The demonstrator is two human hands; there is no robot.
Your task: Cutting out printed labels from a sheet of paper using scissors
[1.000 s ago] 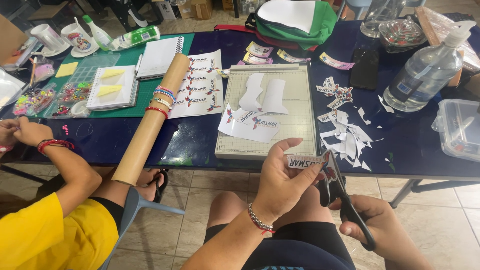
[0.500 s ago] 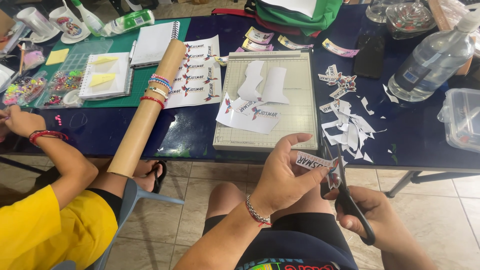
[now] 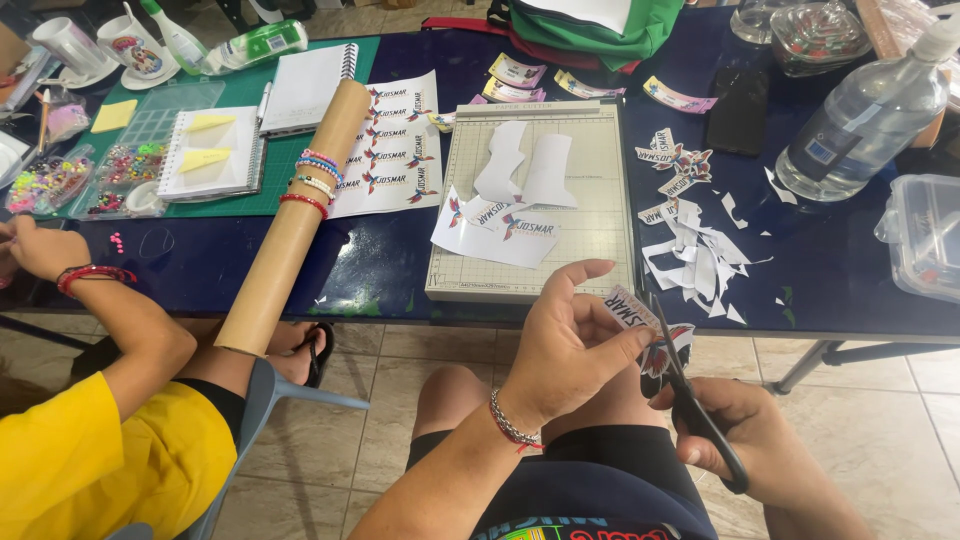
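Observation:
My left hand (image 3: 565,345) pinches a small printed paper label (image 3: 640,318) between thumb and fingers, below the table's near edge. My right hand (image 3: 755,435) grips black scissors (image 3: 685,395), whose blades meet the paper at its right side. A colourful printed figure on the paper hangs just under the blades. A chain bracelet sits on my left wrist. Both hands hover over my lap.
A cream cutting mat (image 3: 535,195) with cut paper pieces lies on the dark blue table (image 3: 830,290). Paper scraps (image 3: 695,250) are strewn to its right, near a plastic bottle (image 3: 860,115). A cardboard tube (image 3: 290,225) with bracelets leans left. Another person in yellow (image 3: 90,460) sits at left.
The view has shifted slightly. My left hand has turned the paper a little and the scissors have worked further along its edge.

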